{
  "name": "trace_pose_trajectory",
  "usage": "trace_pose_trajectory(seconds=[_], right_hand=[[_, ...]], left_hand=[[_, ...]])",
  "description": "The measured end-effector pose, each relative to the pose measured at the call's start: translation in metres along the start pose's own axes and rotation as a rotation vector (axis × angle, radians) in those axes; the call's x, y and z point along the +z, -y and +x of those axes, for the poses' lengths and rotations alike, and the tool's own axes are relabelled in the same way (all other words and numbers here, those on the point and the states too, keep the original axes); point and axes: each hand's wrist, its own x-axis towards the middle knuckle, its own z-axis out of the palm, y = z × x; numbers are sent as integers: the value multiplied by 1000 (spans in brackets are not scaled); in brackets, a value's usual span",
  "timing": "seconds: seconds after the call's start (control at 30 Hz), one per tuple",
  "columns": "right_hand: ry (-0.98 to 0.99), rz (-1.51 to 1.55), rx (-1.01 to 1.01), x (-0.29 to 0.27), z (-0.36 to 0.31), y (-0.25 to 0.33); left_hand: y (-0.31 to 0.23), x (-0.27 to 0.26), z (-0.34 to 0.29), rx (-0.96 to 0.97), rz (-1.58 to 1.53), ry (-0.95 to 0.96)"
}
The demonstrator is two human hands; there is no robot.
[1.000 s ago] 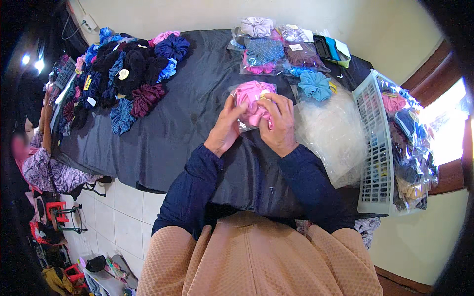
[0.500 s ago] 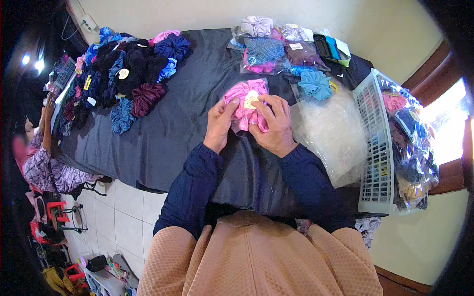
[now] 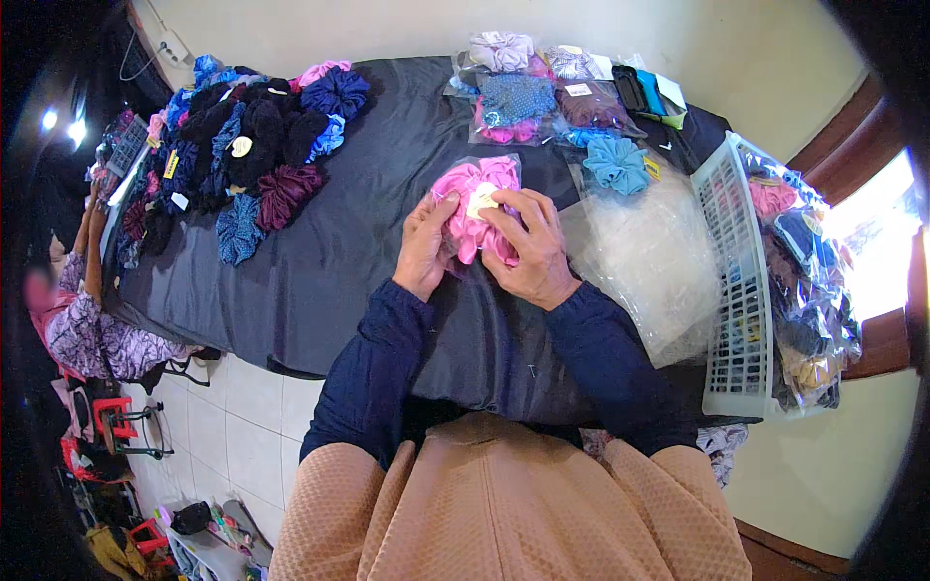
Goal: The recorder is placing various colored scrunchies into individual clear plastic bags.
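Between my hands, over the middle of the dark cloth, is a pink scrunchie [image 3: 497, 172] in a clear plastic bag. A pale, round-ended tag [image 3: 479, 200] lies on its front. My left hand [image 3: 424, 240] grips the bag's left side, thumb on top of the pink fabric. My right hand [image 3: 532, 244] holds the right side, its fingers bent over by the tag and its thumb lower down. Just right of my right hand, a light blue scrunchie [image 3: 617, 165] rests at the top of a stack of clear plastic bags [image 3: 647, 266].
A heap of dark, blue and maroon scrunchies [image 3: 262, 126] covers the table's far left. Bagged scrunchies [image 3: 520, 101] lie at the back, beside a black-and-blue object [image 3: 647, 92]. A white plastic basket [image 3: 736, 290] of packed scrunchies stands right. Another person [image 3: 82, 310] sits far left.
The bagged pink scrunchie has shifted slightly left and tilted between my hands. My right fingers have moved a little left with the tag. Both hands keep their hold.
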Motion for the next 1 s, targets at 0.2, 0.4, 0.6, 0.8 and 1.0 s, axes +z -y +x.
trace_pose_trajectory(seconds=[0.2,0.4,0.6,0.8,1.0], right_hand=[[1,3,-65,1,0,3],[27,14,-65,-1,1,6],[8,23,-76,-1,1,5],[-53,16,-53,-1,-1,-1],[-186,6,-15,3,-1,-7]], left_hand=[[4,-3,5,58,-43,-17],[1,1,1,29,-58,-53],[0,2,0,-21,-58,-4],[-9,13,-4,-138,-82,13],[-12,11,-8,-57,-28,85]])
